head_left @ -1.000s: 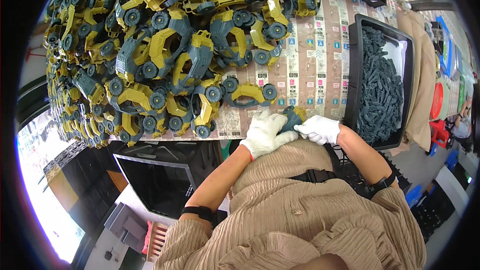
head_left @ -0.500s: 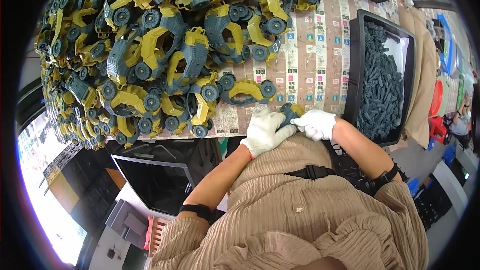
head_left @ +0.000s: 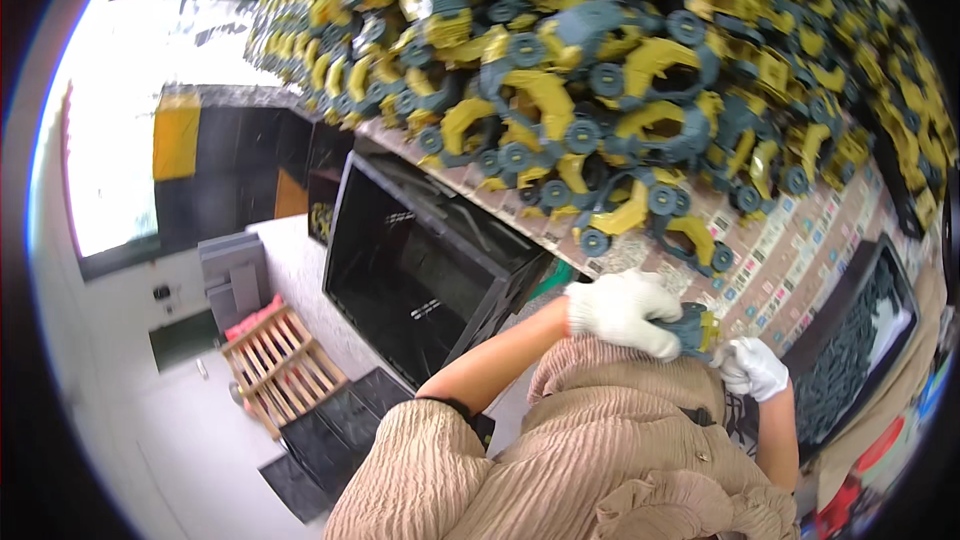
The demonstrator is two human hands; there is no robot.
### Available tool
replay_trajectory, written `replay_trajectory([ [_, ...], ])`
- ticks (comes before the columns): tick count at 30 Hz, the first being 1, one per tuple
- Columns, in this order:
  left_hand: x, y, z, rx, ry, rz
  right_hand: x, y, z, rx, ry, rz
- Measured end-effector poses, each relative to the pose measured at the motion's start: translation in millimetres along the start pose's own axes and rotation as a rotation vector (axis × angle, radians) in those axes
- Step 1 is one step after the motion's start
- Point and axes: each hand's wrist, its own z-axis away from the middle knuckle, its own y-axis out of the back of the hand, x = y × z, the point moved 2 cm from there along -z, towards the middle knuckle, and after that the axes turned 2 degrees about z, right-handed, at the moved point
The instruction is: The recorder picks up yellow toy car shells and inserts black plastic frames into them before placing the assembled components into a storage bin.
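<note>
My left hand (head_left: 625,316), in a white knit glove, is closed around a small grey and yellow toy vehicle body (head_left: 692,330) at the table's near edge, just in front of my waist. Beside the toy's right end, my right hand (head_left: 753,370), also gloved in white, has its fingers curled together. Whatever those fingers pinch, if anything, is too small to make out. Past my hands lies a large heap of grey and yellow toy vehicles (head_left: 560,105) with dark wheels. One toy vehicle (head_left: 693,243) sits at the heap's near edge.
A black tray (head_left: 835,290) of dark grey plastic parts (head_left: 850,365) stands on the table (head_left: 770,260) to the right. Left of me, below the table edge, is a large black open crate (head_left: 420,270). A wooden pallet (head_left: 285,365) lies on the floor farther left.
My view has swung to the left, bringing the crate and pallet further in. My hands have drawn slightly apart, and more of the toy vehicle body shows in my left hand.
</note>
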Motion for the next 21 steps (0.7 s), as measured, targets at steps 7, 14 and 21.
replay_trajectory([
  [7,-48,62,284,0.867,-0.021,0.781,-20,-2,-32,0.392,-0.001,0.183],
  [14,-237,39,327,1.006,0.967,0.064,-24,-65,-90,0.499,-0.124,0.379],
  [21,-377,7,232,0.855,0.954,-0.439,8,-85,-107,0.736,-0.157,0.312],
])
